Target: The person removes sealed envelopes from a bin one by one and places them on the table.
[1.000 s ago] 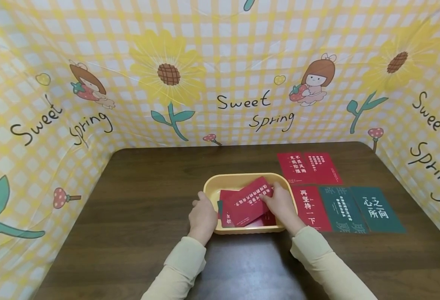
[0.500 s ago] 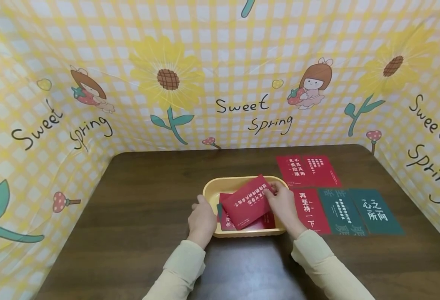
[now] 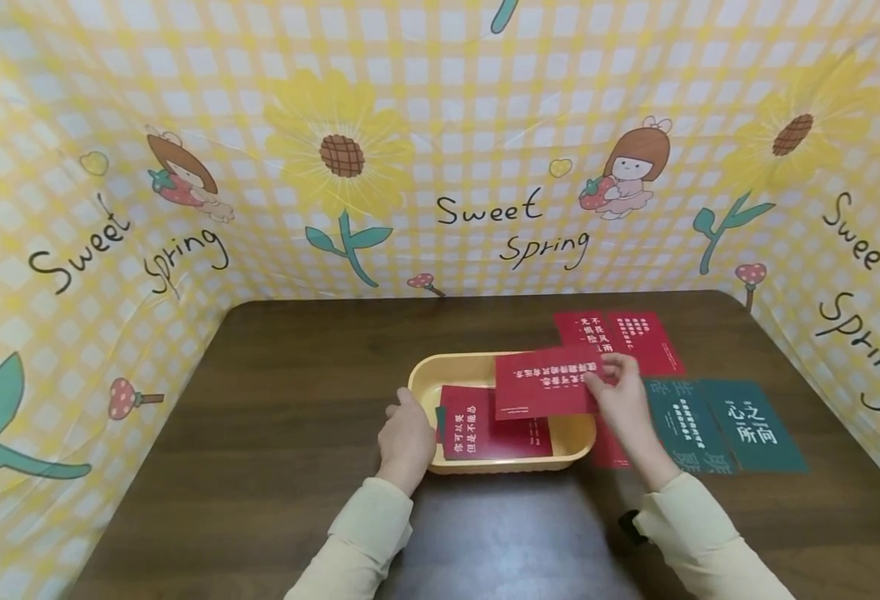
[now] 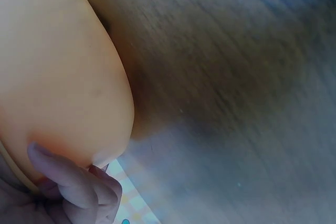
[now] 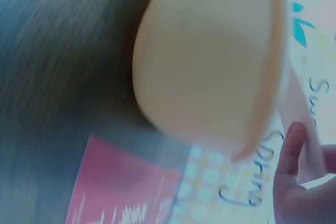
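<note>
A yellow plastic basket (image 3: 500, 467) stands mid-table with red cards (image 3: 470, 429) and a sliver of green card inside. My left hand (image 3: 406, 437) grips its left end; in the left wrist view the fingers (image 4: 79, 192) curl at the basket wall. Above the basket's right part, my right hand (image 3: 623, 404) pinches the right edge of a red card (image 3: 541, 387) with white writing. In the right wrist view that card appears edge-on, between thumb and fingers (image 5: 289, 153).
To the right lie two red cards (image 3: 646, 342) in a back row. In front of them are a red card (image 3: 611, 450), mostly covered by my right hand and the held card, and two green cards (image 3: 755, 425). A patterned yellow check cloth (image 3: 485, 125) surrounds the table (image 3: 260, 467).
My right hand has lifted the red card out of the basket and moved it right, turning it nearly level. Another red card shows beneath. My left hand stays on the basket.
</note>
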The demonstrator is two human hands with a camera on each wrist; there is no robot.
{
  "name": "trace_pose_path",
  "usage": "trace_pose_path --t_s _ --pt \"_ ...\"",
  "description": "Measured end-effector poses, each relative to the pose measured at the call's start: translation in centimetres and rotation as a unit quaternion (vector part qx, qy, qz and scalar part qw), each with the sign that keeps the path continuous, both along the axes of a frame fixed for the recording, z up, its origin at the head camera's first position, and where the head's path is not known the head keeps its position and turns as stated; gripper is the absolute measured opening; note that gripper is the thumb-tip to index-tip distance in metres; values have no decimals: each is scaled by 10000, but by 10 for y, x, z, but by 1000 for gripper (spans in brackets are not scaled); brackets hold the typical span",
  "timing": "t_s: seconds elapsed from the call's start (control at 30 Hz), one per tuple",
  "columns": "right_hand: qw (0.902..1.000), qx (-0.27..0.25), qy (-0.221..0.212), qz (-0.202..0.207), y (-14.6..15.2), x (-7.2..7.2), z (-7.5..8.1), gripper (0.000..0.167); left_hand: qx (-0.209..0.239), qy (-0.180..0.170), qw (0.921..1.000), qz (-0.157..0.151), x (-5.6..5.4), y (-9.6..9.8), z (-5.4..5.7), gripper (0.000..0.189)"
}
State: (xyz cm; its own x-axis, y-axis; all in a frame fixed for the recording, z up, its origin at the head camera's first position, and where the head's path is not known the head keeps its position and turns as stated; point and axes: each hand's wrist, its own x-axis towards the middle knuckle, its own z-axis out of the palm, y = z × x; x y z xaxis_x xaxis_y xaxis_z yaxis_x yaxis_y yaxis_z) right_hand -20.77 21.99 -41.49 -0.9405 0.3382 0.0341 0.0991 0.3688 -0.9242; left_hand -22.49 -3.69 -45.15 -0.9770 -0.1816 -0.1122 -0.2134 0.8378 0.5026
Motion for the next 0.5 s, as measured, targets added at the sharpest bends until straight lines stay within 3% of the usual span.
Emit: trace_pose_path --t_s 0.1,0.27,0.5 --pt "9997 -38 -225 90 19 8 7 55 1 -52 10000 -4 -1 1 1 52" --pt "9975 86 -675 192 53 26 11 59 -29 -124 9999 -42 -2 2 1 55" --pt "9847 860 -1403 567 102 57 1 60 -31 -91 10000 0 0 1 1 56"
